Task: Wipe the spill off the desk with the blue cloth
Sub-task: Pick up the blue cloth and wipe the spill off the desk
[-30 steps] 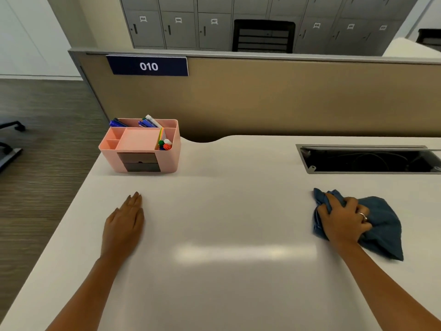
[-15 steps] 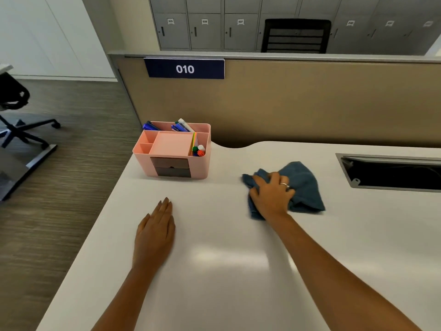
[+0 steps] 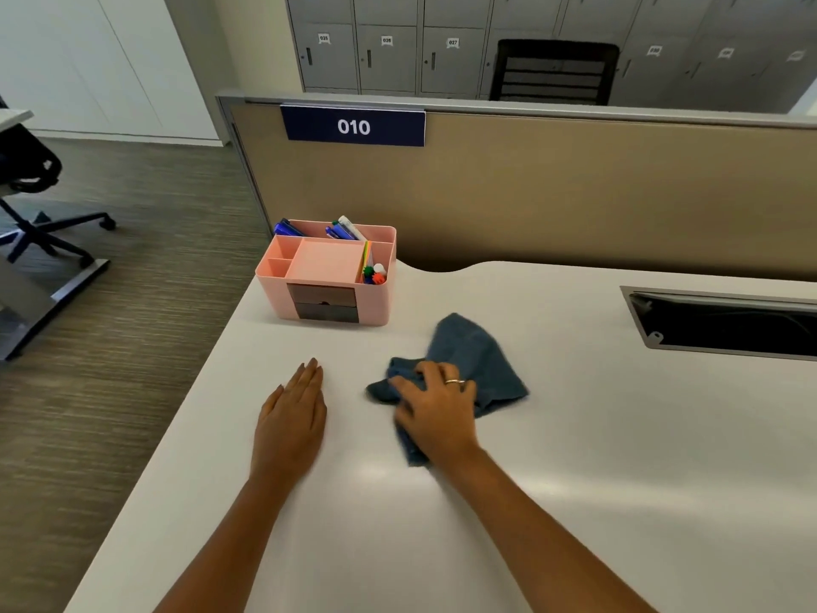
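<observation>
**A:** What could go wrong here?

**B:** The right hand [image 3: 435,409] is pressing down on the soft, crumpled blue cloth [image 3: 475,360], with its fingers [image 3: 404,384] bent and bunching up the cloth. The cloth sits near the middle of the smooth white worktop [image 3: 574,502]. At 11 o'clock from it, quite near, stands the pink plastic pen box with small dark drawers [image 3: 329,276]. I think a big push that way could bump the box and tip out the pens.

**A:** Anything else?

**B:** I can't see any wet spot on the worktop, only shine from the lights. So a bit of the spill might get missed. The cloth is also bunched up, so only a small part rubs the top.

**A:** And the other hand?

**B:** The left hand [image 3: 292,418] lies flat on the worktop at 9 o'clock from the cloth, just beside it. Its fingers are straight and hold nothing. The cloth could run into it.

**A:** What is around?

**B:** At 2 o'clock there is a long dark slot with a metal rim [image 3: 725,323] in the worktop. Behind is a tan wall panel [image 3: 574,192] with a dark blue sign reading 010 [image 3: 353,127]. Grey lockers [image 3: 389,42] stand farther back. A black rolling chair [image 3: 31,179] is on the brown striped floor [image 3: 132,347] at 9 o'clock.
</observation>
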The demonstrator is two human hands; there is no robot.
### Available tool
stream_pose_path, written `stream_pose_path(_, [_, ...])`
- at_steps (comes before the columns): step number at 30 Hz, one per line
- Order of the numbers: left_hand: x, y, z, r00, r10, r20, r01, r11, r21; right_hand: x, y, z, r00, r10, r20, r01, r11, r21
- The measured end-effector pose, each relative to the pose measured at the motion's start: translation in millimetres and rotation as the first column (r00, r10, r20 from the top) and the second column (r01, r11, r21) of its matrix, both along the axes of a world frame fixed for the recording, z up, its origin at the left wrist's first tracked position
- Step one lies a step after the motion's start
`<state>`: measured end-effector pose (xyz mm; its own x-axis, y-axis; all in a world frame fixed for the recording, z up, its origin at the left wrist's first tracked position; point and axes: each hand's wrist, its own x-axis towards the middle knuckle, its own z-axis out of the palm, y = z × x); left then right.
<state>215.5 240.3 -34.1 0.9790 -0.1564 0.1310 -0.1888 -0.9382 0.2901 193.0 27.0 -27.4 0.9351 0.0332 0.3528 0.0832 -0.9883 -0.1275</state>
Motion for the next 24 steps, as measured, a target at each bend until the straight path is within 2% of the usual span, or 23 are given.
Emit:
stream_pose_path(3, [0, 0, 0, 1.0, 0.002, -0.004, -0.002, 1.0, -0.019, -2, -72, 0, 0.973, -0.233, 0.009, 0.233, 0.973, -0.007])
stream_pose_path(8, [-1, -1, -1, 1.0, -0.003, 0.007, 0.003, 1.0, -0.019, -27, -186, 2, 0.842, -0.539, -0.022, 0.538, 0.843, -0.01])
stream_pose_path(13, [0, -3, -2, 1.0, -0.013, 0.026, 0.013, 1.0, -0.015, -17, -183, -1, 0.762, -0.647, -0.035, 0.648, 0.759, 0.063])
stream_pose_path(16, [1, -3, -3, 0.999, -0.016, 0.036, 0.016, 1.0, -0.011, -10, -133, -1, 0.813, -0.582, -0.017, 0.582, 0.812, 0.053])
stream_pose_path(20, [1, -2, -3, 0.999, -0.013, 0.029, 0.014, 1.0, -0.015, -23, -26, 6, 0.932, -0.361, 0.003, 0.361, 0.932, 0.027])
stream_pose_path(24, [2, 0, 0, 1.0, -0.007, 0.025, 0.007, 1.0, -0.023, -49, 47, 7, 0.99, -0.129, -0.061, 0.13, 0.991, 0.02])
